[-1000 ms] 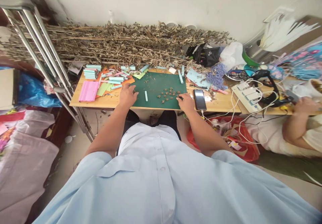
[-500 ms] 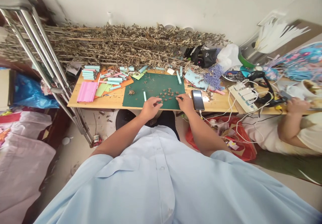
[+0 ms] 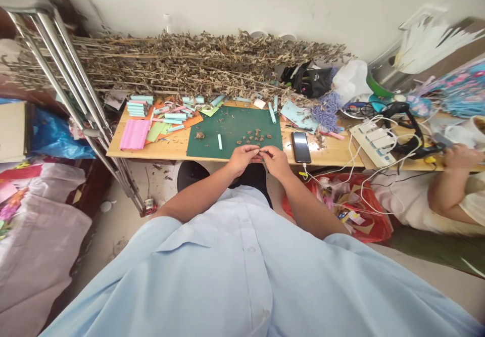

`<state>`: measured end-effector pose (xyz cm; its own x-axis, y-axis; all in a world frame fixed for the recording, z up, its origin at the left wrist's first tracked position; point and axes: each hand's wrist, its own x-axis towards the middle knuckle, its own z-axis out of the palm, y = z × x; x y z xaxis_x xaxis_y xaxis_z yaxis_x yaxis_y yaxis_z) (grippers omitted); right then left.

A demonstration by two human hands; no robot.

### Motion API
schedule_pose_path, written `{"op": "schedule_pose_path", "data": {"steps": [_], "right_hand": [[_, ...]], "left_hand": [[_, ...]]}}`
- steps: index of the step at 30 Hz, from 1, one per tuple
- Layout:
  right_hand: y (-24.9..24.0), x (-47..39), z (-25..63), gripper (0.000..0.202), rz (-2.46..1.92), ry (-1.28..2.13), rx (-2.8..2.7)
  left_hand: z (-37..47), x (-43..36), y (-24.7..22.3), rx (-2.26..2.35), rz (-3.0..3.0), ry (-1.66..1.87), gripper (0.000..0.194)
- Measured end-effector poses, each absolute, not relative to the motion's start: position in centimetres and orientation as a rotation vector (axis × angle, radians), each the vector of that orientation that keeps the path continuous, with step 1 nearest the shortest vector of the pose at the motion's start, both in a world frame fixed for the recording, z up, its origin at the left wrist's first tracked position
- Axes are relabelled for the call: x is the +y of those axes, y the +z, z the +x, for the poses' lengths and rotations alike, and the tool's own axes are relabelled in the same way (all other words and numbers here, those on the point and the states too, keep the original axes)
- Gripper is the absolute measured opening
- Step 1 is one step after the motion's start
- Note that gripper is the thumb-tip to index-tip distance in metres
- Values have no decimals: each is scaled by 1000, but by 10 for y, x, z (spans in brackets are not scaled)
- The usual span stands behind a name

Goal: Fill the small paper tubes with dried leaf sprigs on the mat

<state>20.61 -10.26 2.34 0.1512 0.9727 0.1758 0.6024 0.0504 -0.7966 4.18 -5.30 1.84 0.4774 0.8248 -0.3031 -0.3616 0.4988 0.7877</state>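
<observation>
My left hand (image 3: 244,159) and my right hand (image 3: 274,160) meet at the front edge of a green cutting mat (image 3: 235,122). The fingertips of both are pinched together; whatever sits between them is too small to make out. Just beyond lie several small brown crumbly clumps (image 3: 256,136) of dried plant. A light blue paper roll (image 3: 220,142) rests on the mat to the left of my hands, and a larger brown clump (image 3: 199,135) is farther left. Two more blue paper rolls (image 3: 272,112) lie at the mat's far right corner.
Dried plant stalks (image 3: 182,64) are heaped along the wall. Paper rolls (image 3: 174,117) and a pink paper stack (image 3: 135,134) lie left. A phone (image 3: 300,147), power strip (image 3: 373,142) and cables are right, near another person's hand (image 3: 460,156). Metal crutches (image 3: 76,89) lean at the left.
My hands have come together from either side of the small clumps, my left hand moving right and my right hand inward. The view has shifted slightly.
</observation>
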Motion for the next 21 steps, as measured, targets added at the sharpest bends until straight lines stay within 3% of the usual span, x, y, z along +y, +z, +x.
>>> {"op": "schedule_pose_path", "data": {"steps": [5,13,21], "right_hand": [[22,-105,197,23,-1655,582,-1485],[27,-106,199,23,-1517,708,-1437],[26,-109,195,31,-1502,868,-1309]], "left_hand": [[43,-57,10,779,641,822,20],[38,-57,18,773,614,855,32],[33,-60,21,806,622,819,28]]}}
